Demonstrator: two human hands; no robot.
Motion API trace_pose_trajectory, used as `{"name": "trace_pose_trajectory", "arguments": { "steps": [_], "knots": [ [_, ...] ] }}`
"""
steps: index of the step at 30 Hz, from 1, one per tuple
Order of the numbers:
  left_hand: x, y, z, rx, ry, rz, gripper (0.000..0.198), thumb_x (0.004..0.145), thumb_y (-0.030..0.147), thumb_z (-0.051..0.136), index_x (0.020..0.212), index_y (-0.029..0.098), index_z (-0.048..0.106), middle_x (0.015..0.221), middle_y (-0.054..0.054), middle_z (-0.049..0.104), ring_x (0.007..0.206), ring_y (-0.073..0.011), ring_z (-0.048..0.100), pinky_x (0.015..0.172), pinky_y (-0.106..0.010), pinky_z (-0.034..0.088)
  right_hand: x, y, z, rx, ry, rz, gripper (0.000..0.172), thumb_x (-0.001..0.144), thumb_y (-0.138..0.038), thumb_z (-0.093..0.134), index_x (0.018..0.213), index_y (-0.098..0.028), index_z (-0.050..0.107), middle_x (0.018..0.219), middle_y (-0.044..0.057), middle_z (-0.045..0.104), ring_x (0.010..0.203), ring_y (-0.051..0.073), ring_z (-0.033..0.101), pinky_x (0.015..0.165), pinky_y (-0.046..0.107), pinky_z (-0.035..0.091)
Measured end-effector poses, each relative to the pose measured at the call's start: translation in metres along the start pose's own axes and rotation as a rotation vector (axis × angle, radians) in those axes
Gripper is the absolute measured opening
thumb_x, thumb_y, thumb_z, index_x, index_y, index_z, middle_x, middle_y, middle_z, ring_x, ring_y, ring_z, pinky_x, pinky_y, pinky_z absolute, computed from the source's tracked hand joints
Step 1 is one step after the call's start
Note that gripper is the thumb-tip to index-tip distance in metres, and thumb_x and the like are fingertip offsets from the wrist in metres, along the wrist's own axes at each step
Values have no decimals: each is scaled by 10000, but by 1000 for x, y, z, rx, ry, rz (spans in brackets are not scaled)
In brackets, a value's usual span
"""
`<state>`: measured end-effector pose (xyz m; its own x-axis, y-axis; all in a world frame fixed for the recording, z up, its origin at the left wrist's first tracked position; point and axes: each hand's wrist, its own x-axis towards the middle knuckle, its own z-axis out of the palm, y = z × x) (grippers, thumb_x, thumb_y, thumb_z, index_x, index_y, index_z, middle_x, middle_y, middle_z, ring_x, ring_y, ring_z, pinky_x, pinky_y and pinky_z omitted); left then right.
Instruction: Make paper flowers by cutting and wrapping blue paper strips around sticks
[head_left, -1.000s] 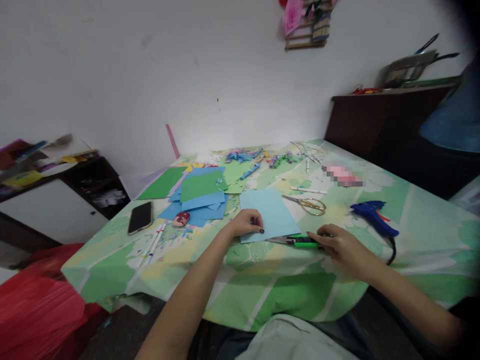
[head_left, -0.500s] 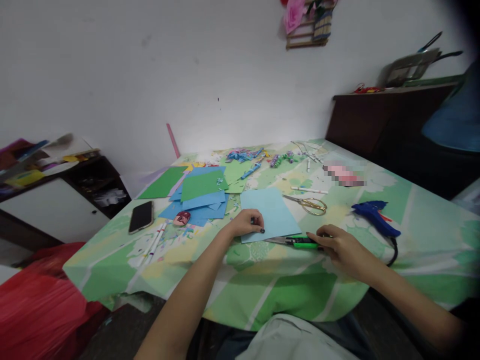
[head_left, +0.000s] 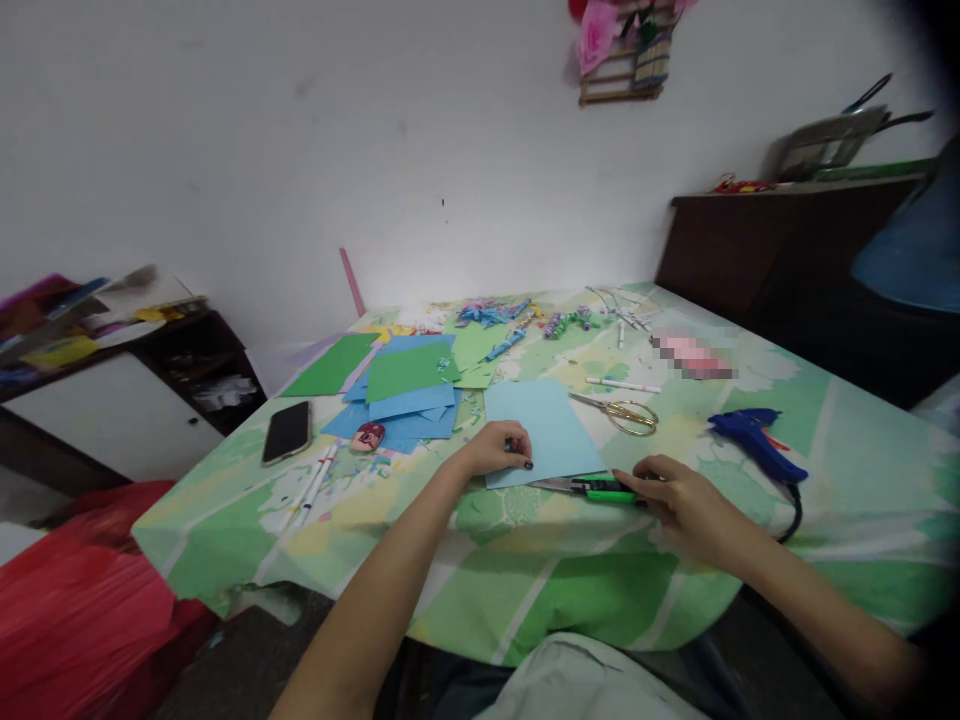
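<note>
A sheet of light blue paper [head_left: 555,425] lies near the front of the table. My left hand [head_left: 499,450] rests on its left part, fingers curled and pressed down on the paper. In my right hand [head_left: 667,490] is a green utility knife [head_left: 604,487], held closed-fingered by its handle. The knife lies low along the paper's near edge, its blade pointing left; whether the blade tip is under the sheet I cannot tell. Gold-handled scissors [head_left: 630,415] lie just right of the paper.
A blue glue gun [head_left: 757,440] with a cord sits to the right. Green and blue paper sheets [head_left: 412,375], a phone [head_left: 287,433], a pink rounded item [head_left: 367,437] and markers [head_left: 319,485] are on the left. Paper curls [head_left: 487,314] and scraps lie at the back.
The whole view has shifted slightly. Both hands, the paper and the knife stay in almost the same positions.
</note>
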<state>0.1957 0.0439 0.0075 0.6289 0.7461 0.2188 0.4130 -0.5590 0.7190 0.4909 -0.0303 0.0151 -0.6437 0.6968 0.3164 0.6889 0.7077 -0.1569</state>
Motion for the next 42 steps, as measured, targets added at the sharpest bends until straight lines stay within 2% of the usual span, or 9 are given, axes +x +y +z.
{"name": "trace_pose_trajectory", "arguments": {
  "steps": [5, 9, 15, 18, 22, 27, 42],
  "knots": [
    [-1, 5, 1, 27, 3, 8, 75, 648, 178, 670, 690, 131, 629, 716, -2, 521, 661, -99, 475, 641, -214, 385, -2, -1, 0, 21, 25, 11, 510, 699, -20, 408, 1143, -196, 586, 888, 107, 577, 751, 189, 564, 656, 288, 477],
    [-11, 9, -6, 55, -10, 29, 91, 689, 222, 650, 743, 149, 646, 810, -37, 559, 800, -139, 501, 775, -260, 382, -5, 1, 2, 14, 15, 28, 509, 695, -15, 410, 1142, -180, 587, 895, 112, 571, 766, 195, 566, 671, 293, 477],
    [-35, 6, -27, 113, -143, 91, 210, 757, 295, 591, 943, 224, 658, 1035, -60, 528, 980, -168, 483, 920, -304, 320, -4, 2, 2, 2, 4, 24, 485, 721, -31, 393, 1142, -174, 588, 888, 114, 561, 749, 188, 557, 660, 295, 474],
    [-37, 4, -30, 135, -192, 92, 225, 764, 288, 583, 974, 256, 656, 1058, -49, 510, 996, -169, 473, 927, -304, 318, -2, 1, 0, 12, 12, 22, 503, 702, -34, 413, 1144, -201, 585, 878, 95, 564, 732, 179, 553, 646, 281, 472],
    [-34, 2, -28, 137, -168, 73, 218, 753, 232, 595, 957, 257, 669, 1050, -44, 506, 982, -166, 470, 915, -300, 335, 0, -2, 0, -2, -12, 12, 554, 662, -2, 412, 1158, -189, 574, 882, 98, 561, 736, 178, 542, 645, 279, 467],
    [-34, 0, -26, 122, -171, 65, 253, 752, 148, 574, 948, 275, 671, 1050, -36, 498, 981, -153, 464, 909, -297, 344, 1, -2, -1, -33, 6, -11, 515, 686, -12, 405, 1135, -182, 591, 869, 106, 562, 730, 187, 535, 638, 295, 461],
    [-32, -4, -26, 128, -180, 26, 278, 732, 104, 574, 937, 260, 678, 1058, -39, 500, 977, -149, 456, 888, -277, 360, 7, -14, -1, -43, 37, -14, 510, 676, -6, 402, 1113, -174, 603, 837, 112, 566, 748, 198, 538, 644, 308, 458]
  ]
}}
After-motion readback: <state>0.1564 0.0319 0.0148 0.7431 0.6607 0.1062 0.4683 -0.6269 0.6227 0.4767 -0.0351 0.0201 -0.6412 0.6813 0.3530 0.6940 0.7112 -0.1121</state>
